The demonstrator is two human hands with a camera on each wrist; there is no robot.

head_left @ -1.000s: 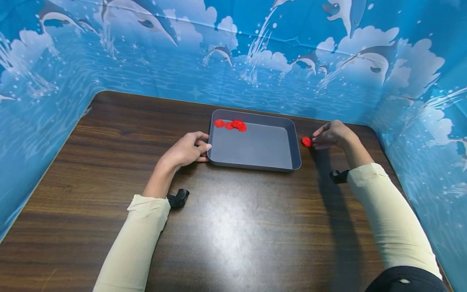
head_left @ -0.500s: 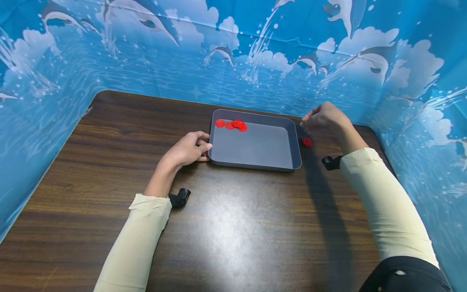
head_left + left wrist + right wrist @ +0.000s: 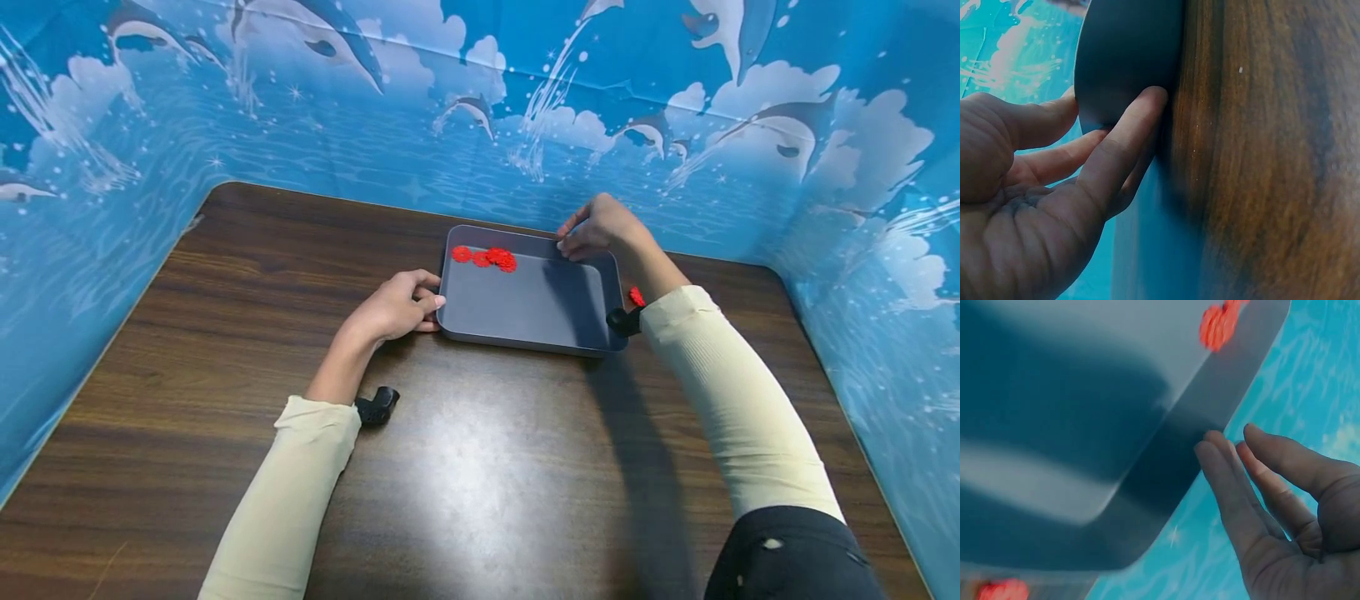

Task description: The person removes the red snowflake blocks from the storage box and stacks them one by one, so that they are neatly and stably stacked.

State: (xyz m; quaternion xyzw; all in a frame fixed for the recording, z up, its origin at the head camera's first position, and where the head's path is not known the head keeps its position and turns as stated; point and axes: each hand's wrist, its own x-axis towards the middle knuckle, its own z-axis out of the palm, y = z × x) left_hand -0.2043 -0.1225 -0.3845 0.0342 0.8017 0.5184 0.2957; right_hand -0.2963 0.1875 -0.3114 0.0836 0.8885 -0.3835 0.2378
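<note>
Head view: a dark gray rectangular baking tray lies on a wood-grain table, near the edge that meets a dolphin-print backdrop. Inside it, a row of red flower-like discs sits in the far left part along the far wall, the leftmost lying flat on its own, those to its right bunched and overlapping, so they cannot be counted surely. A lone red disc is outside the tray, on the table just beside its right wall, partly covered by the right arm. The left hand grips the tray's left wall. The right hand is over the tray's far wall, right of the discs, its fingers loosely bent and holding nothing. The right arm's shadow crosses the right part of the tray floor. Cream sleeves cover both forearms

Left wrist view: the thumb meets the tray's rim while the other fingers press on the outer wall, one tip close to the table

Right wrist view: the fingers are relaxed and apart from the thumb, with fingertips overlapping the far rim; whether they touch it cannot be told. Ridged red discs show inside along that wall, while the lone one appears beyond the end wall, blurred
</note>
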